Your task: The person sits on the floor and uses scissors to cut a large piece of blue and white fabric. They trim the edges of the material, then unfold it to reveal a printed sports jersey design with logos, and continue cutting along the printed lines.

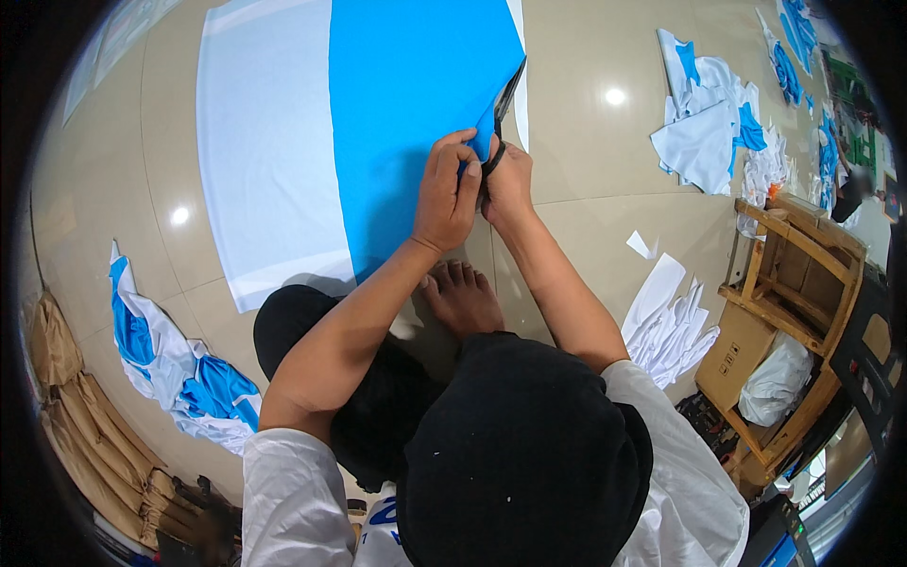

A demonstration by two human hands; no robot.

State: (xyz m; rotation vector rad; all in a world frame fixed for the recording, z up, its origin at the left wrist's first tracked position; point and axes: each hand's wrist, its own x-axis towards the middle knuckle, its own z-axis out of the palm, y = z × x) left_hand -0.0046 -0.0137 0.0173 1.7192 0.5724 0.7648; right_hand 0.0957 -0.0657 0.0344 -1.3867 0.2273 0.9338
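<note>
On the tiled floor, cutting blue fabric with scissors, mid-cut.

Blue fabric sheet (406, 113) lies flat on the floor tiles (586, 142), partly over a white sheet (265, 151); its near edge is lifted just at the fingertips. Left hand (449, 194) has fingers pinched together on that raised blue edge, holding it taut. Right hand (505, 180) is clamped around the handles of dark scissors (508, 99), blades pointing away past the fingers along the blue sheet's right edge; blade gap too small to tell. Judged step: cut running along the edge, far from finished. Next move seems to call for keeping tension and advancing the blades straight. Bare foot (463, 298) sits below the hands; fabric scraps (709, 123) lie well right, wooden stool (794, 283) further out.
</note>
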